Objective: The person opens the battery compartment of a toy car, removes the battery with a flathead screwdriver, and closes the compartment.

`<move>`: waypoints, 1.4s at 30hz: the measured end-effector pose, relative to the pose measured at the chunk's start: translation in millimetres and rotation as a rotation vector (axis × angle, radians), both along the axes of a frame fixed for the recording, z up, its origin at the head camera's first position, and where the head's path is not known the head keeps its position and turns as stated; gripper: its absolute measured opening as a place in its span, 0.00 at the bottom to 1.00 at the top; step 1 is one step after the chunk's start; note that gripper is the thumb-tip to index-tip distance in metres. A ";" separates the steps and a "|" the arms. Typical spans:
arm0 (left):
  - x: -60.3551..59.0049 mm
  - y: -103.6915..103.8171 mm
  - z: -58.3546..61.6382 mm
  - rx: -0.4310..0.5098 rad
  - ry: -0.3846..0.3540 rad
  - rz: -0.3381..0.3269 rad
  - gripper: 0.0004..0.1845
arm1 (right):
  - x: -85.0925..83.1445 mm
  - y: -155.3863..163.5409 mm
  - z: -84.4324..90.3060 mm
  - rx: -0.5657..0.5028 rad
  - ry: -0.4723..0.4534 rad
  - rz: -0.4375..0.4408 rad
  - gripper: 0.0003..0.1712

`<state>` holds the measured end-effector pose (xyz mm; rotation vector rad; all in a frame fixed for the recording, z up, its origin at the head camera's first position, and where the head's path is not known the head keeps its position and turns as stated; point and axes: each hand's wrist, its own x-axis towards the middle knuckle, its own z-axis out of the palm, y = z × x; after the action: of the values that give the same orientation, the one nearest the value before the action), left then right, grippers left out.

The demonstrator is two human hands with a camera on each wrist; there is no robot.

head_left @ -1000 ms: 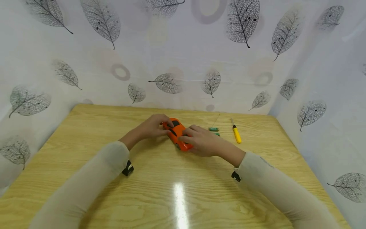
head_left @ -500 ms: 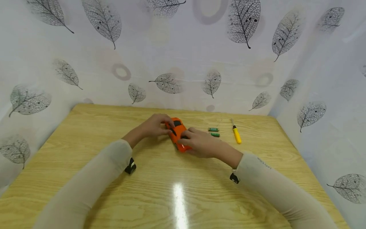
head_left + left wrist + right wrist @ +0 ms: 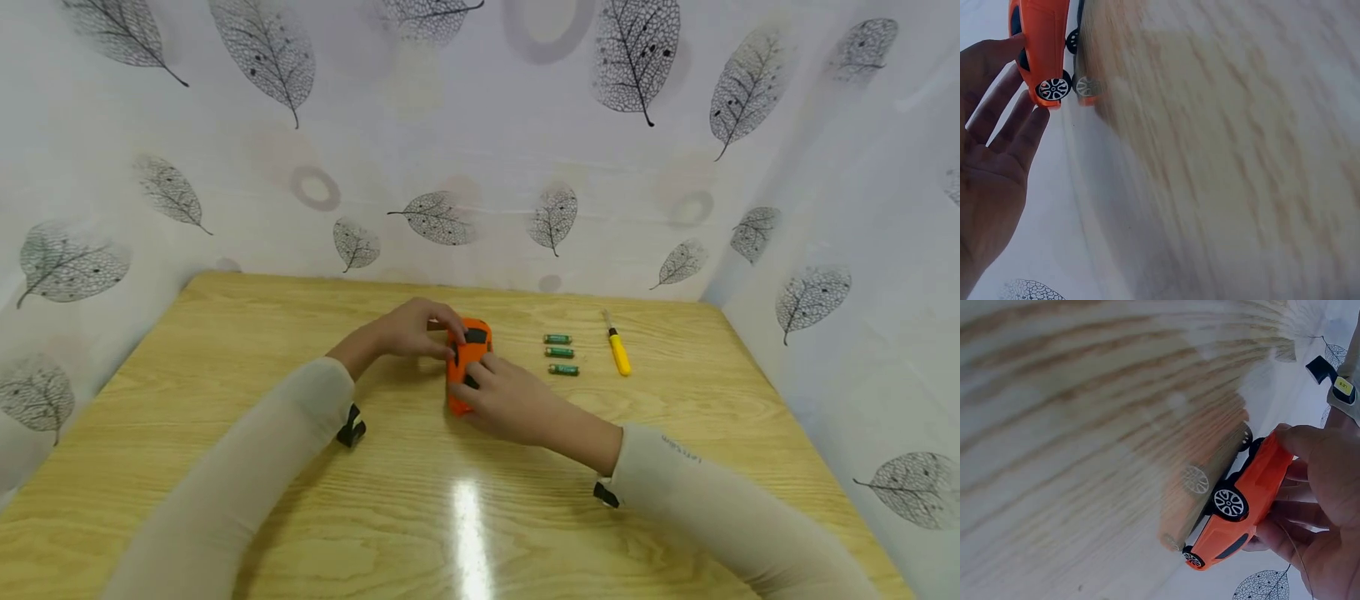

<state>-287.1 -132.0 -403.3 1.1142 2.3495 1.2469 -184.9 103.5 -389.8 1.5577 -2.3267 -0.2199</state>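
Note:
An orange toy car [image 3: 471, 350] with dark windows stands upright on the wooden table in the head view, its long side running away from me. My left hand [image 3: 411, 329] holds the car's far end, with the thumb on its left side. The near end is gripped by my right hand [image 3: 513, 404], whose fingers cover part of the windscreen. In the right wrist view the spoked wheels of the car [image 3: 1254, 481] sit at or just above the glossy tabletop; I cannot tell which. Several right-hand fingers are behind the car there.
Three green batteries [image 3: 559, 352] lie in a column right of the car. Farther right is a screwdriver [image 3: 619, 353] with a yellow handle, its tip pointing away. A leaf-patterned covering [image 3: 480, 125] rises behind the table [image 3: 360, 508] and along both sides.
Both hands have turned the car from a slant to nearly straight and drawn its near end closer to me. The right hand has moved left and nearer, exposing the third battery.

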 end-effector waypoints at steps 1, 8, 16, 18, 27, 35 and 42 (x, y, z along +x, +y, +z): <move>-0.1 0.5 0.1 0.003 -0.011 0.000 0.10 | 1.0 -0.7 -0.1 -0.002 0.006 -0.003 0.22; -0.8 2.2 -0.8 0.004 -0.048 0.013 0.10 | 1.7 -1.4 -2.4 -0.017 0.009 -0.010 0.22; -2.8 0.2 -2.8 0.025 -0.067 0.009 0.10 | 1.4 -4.2 -3.1 0.013 0.011 -0.025 0.22; -4.0 -0.4 -4.0 0.033 -0.070 0.005 0.10 | 1.8 -5.0 -2.7 0.017 0.008 -0.029 0.22; -6.2 -1.1 -4.6 0.038 -0.068 0.005 0.10 | 0.7 -6.6 -5.5 0.010 -0.008 -0.049 0.20; -7.6 -2.0 -5.4 0.044 -0.085 0.016 0.10 | 1.8 -9.6 -12.2 0.028 0.006 -0.093 0.20; -6.3 -2.5 -3.1 0.031 -0.097 0.023 0.10 | 3.7 -10.8 -14.9 0.061 0.035 -0.119 0.21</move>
<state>-293.4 -134.5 -406.5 1.0150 2.2856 1.3191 -181.2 92.7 -404.6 1.4321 -2.4086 -0.3464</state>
